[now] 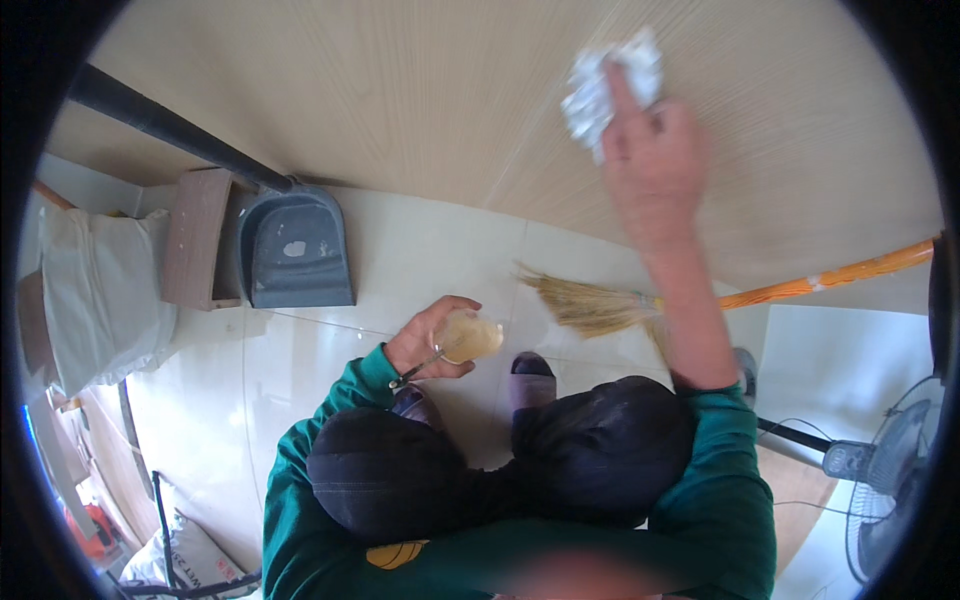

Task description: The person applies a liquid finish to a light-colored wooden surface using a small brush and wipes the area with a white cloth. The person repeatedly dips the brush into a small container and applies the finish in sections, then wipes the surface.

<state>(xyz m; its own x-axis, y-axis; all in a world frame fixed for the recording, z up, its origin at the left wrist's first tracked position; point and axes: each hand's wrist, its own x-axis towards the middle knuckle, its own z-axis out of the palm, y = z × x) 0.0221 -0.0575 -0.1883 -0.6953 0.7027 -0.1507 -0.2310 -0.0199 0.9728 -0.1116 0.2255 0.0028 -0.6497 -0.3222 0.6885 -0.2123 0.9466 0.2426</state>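
My right hand (657, 165) is stretched up and presses a crumpled white cloth or tissue (592, 98) flat against the pale wood-grain panel (420, 110). Its index finger points up over the cloth, and the hand is slightly blurred. Lower down, over the floor in front of my knees, my left hand (420, 338) is wrapped round a clear cup (470, 337) that looks beige inside. A thin dark handle (418, 368) slants out of the cup toward my wrist; its other end is hard to make out.
A grey dustpan (298, 250) with a long black handle stands by a brown box (198, 238) at left. A straw broom (590, 303) with an orange handle lies behind my right forearm. At lower right is a fan (885, 470); a white sack (185, 555) lies lower left.
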